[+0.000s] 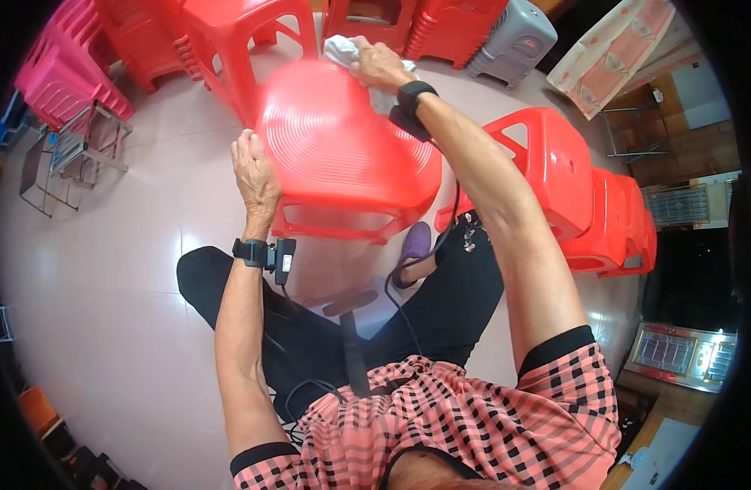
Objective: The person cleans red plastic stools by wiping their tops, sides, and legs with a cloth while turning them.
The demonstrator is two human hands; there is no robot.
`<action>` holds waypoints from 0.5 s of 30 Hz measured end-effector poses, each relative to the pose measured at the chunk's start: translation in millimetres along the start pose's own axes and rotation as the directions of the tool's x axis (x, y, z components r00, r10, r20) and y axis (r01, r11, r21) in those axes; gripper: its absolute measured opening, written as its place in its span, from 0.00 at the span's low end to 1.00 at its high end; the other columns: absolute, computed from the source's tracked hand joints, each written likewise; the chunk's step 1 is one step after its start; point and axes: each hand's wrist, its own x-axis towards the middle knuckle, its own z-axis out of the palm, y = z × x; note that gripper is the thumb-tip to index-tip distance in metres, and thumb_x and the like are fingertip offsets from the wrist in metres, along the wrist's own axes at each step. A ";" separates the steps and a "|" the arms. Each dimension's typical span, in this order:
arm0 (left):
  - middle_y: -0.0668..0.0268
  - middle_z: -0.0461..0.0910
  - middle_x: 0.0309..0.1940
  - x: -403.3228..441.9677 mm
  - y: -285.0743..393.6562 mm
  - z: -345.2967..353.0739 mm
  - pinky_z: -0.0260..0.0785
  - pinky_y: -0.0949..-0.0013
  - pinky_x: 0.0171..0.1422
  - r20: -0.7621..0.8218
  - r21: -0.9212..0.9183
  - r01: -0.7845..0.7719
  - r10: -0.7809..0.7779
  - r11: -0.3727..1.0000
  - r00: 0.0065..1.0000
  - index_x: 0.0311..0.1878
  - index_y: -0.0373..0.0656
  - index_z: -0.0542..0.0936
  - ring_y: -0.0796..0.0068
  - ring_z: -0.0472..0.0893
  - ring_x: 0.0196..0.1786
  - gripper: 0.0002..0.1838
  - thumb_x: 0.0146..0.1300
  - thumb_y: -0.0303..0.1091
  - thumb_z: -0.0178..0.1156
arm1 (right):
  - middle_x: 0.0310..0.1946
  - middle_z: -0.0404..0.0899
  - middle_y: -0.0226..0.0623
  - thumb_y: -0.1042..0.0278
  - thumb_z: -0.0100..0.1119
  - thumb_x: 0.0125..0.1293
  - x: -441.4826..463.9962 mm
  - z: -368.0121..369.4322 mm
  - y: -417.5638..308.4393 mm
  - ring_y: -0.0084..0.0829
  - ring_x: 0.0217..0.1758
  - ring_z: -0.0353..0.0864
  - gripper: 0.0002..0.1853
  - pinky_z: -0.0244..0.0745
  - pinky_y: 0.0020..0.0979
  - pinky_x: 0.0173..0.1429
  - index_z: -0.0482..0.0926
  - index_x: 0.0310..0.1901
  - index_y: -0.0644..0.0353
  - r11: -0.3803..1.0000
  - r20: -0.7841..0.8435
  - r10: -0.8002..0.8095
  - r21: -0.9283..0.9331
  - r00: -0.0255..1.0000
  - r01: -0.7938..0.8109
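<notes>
A red plastic stool (343, 139) with a ringed seat stands in front of me, slightly blurred. At its left edge, my left hand (256, 175) is closed with curled fingers against the seat's rim; what lies under the fingertips is partly hidden. My right hand (381, 67) grips a crumpled white cloth (340, 51) at the stool's far right edge. Part of the cloth hangs down below that hand. Both wrists wear black straps with small devices and cables.
Another red stool (246, 41) stands just beyond the far left side. Stacked red stools (555, 175) lie on the right. Pink stools (61, 73), a metal rack (89, 147) and grey stools (514, 41) stand farther off. A cable (453, 216) hangs from the right wrist.
</notes>
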 end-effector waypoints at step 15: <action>0.42 0.71 0.53 -3.5 -1.4 5.2 0.61 0.55 0.65 -0.136 -0.146 -0.034 0.014 0.989 0.991 0.60 0.30 0.67 0.47 0.71 0.57 0.27 0.75 0.47 0.40 | 0.37 0.75 0.48 0.70 0.61 0.55 -168.6 10.3 -82.5 0.49 0.39 0.80 0.28 0.77 0.46 0.41 0.68 0.60 0.53 0.843 0.174 -0.537 0.140 0.826 0.519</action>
